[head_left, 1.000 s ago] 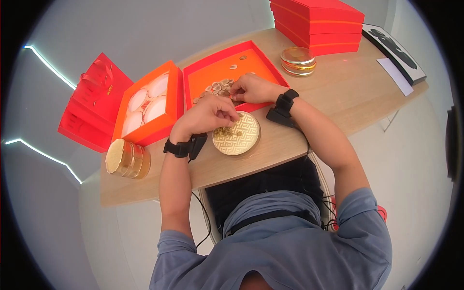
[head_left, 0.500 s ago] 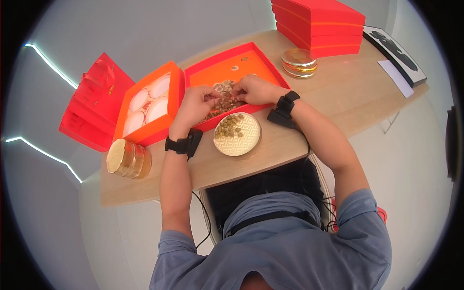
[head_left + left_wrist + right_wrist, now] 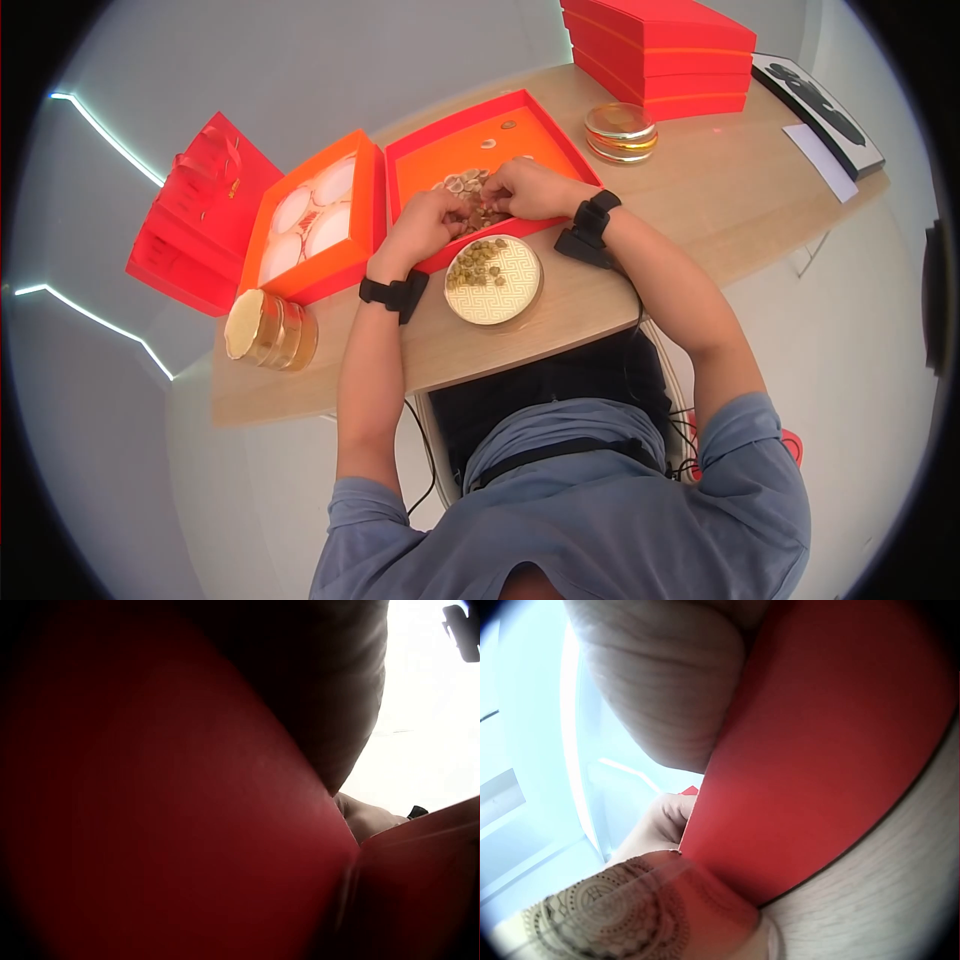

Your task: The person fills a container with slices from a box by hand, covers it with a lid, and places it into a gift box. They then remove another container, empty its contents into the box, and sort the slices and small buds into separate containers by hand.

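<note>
A pile of small round brown dried pieces (image 3: 466,183) lies in a shallow red box with an orange base (image 3: 430,150). My right hand (image 3: 530,187) reaches over the box's near wall, fingertips bent down at the pile and pinching a small brown piece. Facing it, my left hand (image 3: 425,225) has its fingers curled at the pile's near left side; I cannot tell what they hold. In front stands a round jar with a patterned gold lid (image 3: 510,290), bearing several small greenish pieces (image 3: 473,264). Both wrist views show mostly red box wall and palm, with fingertips hidden.
An orange box with white round inserts (image 3: 330,228) adjoins on the left, red gift bags (image 3: 205,215) behind it. A gold jar (image 3: 270,330) stands at the front left. Farther right are a clear gold-rimmed container (image 3: 620,133), stacked red boxes (image 3: 690,70) and a framed picture (image 3: 815,105).
My left hand has left the gold lid, moving up and over the box wall to the brown pile, and has since shifted slightly right. The right hand stays at the pile.
</note>
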Demonstrator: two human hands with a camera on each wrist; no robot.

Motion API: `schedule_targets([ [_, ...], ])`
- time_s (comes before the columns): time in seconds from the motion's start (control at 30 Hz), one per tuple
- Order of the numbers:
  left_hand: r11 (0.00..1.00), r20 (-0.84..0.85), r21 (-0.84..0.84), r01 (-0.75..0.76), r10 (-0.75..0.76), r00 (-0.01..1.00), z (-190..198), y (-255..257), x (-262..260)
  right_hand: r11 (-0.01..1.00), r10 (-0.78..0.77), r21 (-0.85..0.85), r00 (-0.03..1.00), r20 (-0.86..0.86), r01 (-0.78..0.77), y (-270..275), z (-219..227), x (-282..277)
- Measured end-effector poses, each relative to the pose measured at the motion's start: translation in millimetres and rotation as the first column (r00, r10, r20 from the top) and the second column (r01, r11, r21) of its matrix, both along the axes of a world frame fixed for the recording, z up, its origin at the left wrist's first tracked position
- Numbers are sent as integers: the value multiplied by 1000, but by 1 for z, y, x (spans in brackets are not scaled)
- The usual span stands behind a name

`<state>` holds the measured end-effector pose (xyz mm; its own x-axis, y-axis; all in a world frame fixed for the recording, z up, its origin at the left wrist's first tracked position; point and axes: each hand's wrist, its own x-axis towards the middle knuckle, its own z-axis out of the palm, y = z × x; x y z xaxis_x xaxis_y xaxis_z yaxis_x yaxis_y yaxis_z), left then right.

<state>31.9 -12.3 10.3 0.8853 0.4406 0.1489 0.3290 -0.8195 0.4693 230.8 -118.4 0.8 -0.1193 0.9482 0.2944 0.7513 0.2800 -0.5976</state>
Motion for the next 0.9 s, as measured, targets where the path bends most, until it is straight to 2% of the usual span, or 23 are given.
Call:
schedule_targets([
  [0.3, 997, -40, 78, 11, -7, 999, 11, -11, 0, 1000, 13, -8, 1000, 0, -13, 0, 2, 0],
  [0.4, 997, 53, 77, -6, 2, 999, 10, -9, -4, 1000, 8, -2, 1000, -5, -8, -1, 2, -1],
  [0.5, 992, 83, 28, -127, 124, 989, 24, -10, -9, 1000, 14, 6, 1000, -7, -14, -1, 1, 0],
  [0.6, 983, 71, 17, -185, 184, 980, 19, 2, -13, 1000, 19, 2, 1000, -14, -19, 1, -1, 1],
  [0.7, 993, 89, 6, -119, 118, 989, 7, 7, -10, 1000, 16, 5, 1000, 6, -16, 2, -1, 1],
  [0.8, 991, 12, 130, -32, 31, 999, 7, 3, -7, 1000, 18, 1, 1000, 25, -18, 2, -1, 1],
  [0.9, 986, 9, 156, -57, 57, 998, 5, -2, -5, 1000, 12, -10, 1000, 24, -12, 1, 0, 0],
])
